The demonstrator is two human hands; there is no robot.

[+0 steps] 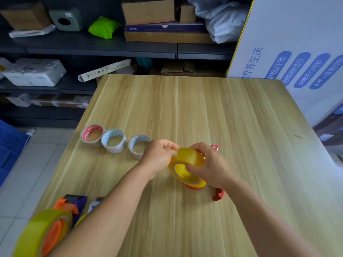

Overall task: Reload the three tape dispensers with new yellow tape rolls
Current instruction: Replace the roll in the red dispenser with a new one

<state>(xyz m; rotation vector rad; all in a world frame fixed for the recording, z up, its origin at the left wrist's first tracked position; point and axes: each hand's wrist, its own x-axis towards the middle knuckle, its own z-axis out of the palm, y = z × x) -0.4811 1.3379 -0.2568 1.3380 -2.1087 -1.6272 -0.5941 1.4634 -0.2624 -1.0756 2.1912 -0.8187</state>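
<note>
Both hands work over the near middle of the wooden desk (222,112). The right hand (209,166) grips a yellow tape roll (189,160): its thumb presses at the inside of the core and its other fingers (199,147) wrap over the far side of the roll. The roll sits on a red dispenser (218,194), of which only small parts show: one red piece just beyond the right fingers and another below the right wrist, with a red edge under the roll.

The left hand (159,156) is just left of the roll. Its thumb and first finger are closed narrowly on something at the upper left edge of the roll. It seems to be the free end of the tape, but this is too small to tell for sure.

Left of the left fingers, three used rolls lie flat in a row on the desk: a white-cored roll (138,146) partly hidden behind the left hand, then a roll with patterned core (113,140), then a red-cored roll (92,134) farthest away, touching the patterned one.

Well nearer than the fingers, at the left corner of the desk, an orange dispenser (64,205) carries a big yellow roll (39,232). Beside it a grey dispenser (94,203) shows partly from behind the left forearm, with a yellow edge below it.
</note>
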